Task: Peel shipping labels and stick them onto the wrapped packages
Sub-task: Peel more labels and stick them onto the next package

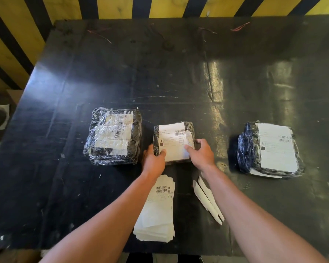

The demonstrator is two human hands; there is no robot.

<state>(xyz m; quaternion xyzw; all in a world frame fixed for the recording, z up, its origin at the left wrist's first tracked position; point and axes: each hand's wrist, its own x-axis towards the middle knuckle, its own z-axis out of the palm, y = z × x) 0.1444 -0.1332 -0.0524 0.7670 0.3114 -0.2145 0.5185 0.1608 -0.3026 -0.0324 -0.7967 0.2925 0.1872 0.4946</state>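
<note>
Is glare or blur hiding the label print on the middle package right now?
Head view: glare streaks the table, not the middle package; its label's barcode shows, but the fine print is too soft to read; wide-angle bowing bends the table's edges.

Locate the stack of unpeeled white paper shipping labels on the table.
In the head view, the stack of white paper shipping labels lies near the black table's front edge, between the person's forearms, just left of two white backing strips.
</note>
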